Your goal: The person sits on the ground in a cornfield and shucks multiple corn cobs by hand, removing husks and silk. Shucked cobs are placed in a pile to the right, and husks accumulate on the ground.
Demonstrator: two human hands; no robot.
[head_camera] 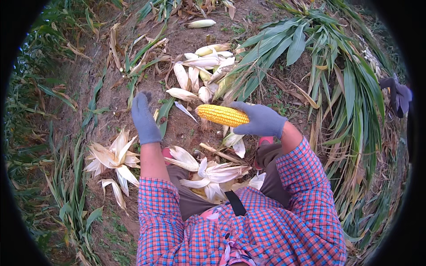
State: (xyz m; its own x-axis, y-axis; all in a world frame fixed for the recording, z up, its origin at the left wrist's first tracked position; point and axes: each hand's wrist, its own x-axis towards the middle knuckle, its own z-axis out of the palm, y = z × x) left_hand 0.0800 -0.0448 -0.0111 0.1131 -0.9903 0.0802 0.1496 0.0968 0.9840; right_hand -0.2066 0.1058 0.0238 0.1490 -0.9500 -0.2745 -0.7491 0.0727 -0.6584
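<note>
My right hand (261, 119), in a grey knit glove, grips the butt end of a husked yellow ear of corn (222, 115). The bare tip of the ear points left, towards my other hand. Raised over the soil, my left hand (145, 118) wears a matching glove and holds nothing; its fingers are stretched out, the tips partly turned from view. Beyond the held ear lies a heap of ears in pale husks (203, 69). Stripped husks (213, 174) are strewn between my legs, and more dry husks (114, 154) lie below my left hand.
Cut green corn stalks (349, 76) are piled along the right. Standing corn plants (36, 76) line the left. A single husked-over ear (200, 23) lies farther off on the soil. At the right rim hangs a dark glove-like shape (401, 96), too unclear to identify.
</note>
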